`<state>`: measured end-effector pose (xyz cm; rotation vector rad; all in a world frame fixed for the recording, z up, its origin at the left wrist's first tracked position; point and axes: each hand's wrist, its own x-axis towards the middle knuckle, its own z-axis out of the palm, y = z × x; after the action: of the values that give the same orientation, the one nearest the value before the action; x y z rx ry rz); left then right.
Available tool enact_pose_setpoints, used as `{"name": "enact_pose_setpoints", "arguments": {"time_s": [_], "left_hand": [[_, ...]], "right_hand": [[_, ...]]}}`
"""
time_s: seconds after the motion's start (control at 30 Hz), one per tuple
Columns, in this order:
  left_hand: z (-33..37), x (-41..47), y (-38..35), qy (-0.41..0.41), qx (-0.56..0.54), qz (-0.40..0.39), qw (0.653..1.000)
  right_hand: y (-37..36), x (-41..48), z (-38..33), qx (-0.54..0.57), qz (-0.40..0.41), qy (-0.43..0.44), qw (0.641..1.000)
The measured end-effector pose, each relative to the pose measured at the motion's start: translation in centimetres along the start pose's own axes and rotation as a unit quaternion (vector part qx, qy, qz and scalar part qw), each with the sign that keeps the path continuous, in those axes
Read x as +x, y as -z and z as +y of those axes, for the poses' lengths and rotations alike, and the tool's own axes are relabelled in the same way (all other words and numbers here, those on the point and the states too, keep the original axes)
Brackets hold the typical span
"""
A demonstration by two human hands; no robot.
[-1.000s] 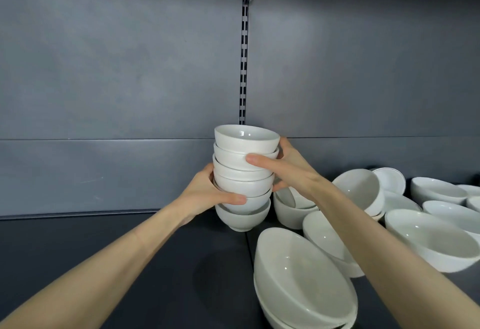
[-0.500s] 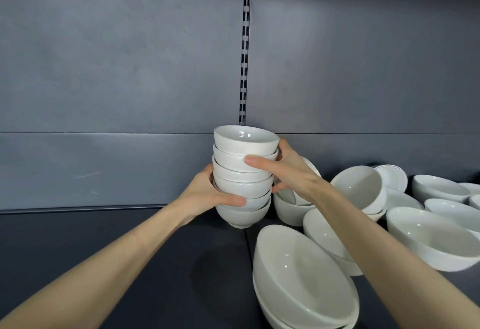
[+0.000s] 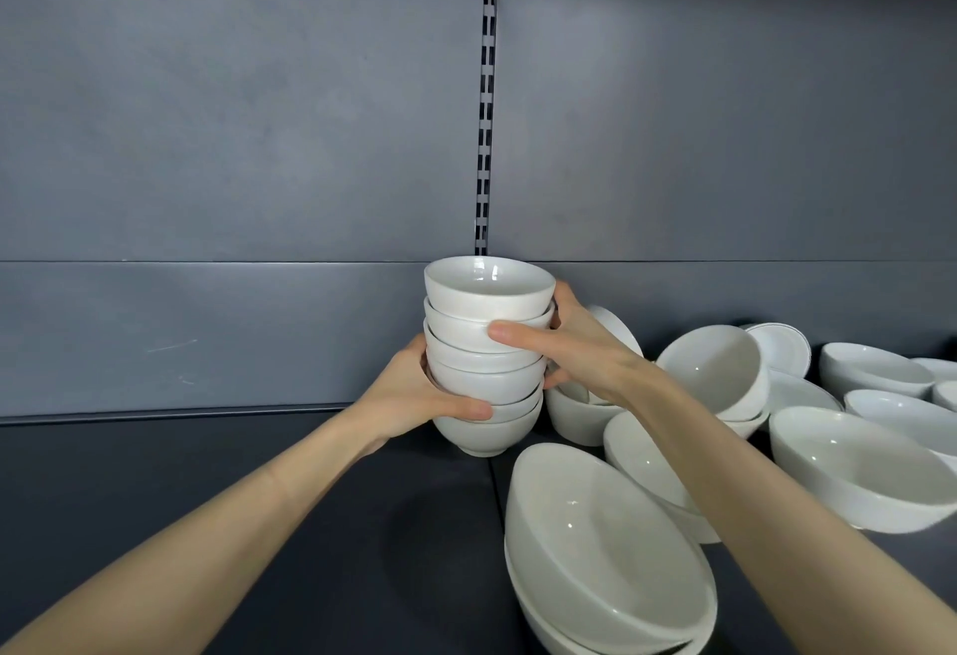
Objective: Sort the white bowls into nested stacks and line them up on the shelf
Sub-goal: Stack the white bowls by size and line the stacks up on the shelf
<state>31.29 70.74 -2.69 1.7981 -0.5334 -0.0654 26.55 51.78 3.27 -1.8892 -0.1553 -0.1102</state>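
The nested stack of small bowls (image 3: 487, 359) stands upright near the back of the shelf (image 3: 259, 525), left hand (image 3: 414, 395) curled round its lower bowls, right hand (image 3: 569, 349) gripping the upper ones, probably so the tall column cannot topple; larger loose bowls (image 3: 854, 468) crowd its right side

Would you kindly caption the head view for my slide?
Left hand and right hand grip a nested stack of small white bowls at the dark shelf, larger bowls lying to its right.
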Motion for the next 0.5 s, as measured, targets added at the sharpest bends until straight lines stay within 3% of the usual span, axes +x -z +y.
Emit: {"name": "enact_pose_setpoints", "arguments": {"time_s": [0.5], "left_hand": [[-0.16,0.07,-0.02,-0.002,0.005,-0.018,1.0]], "right_hand": [[0.98,0.18,-0.81,-0.068,-0.021,0.013,0.997]]}}
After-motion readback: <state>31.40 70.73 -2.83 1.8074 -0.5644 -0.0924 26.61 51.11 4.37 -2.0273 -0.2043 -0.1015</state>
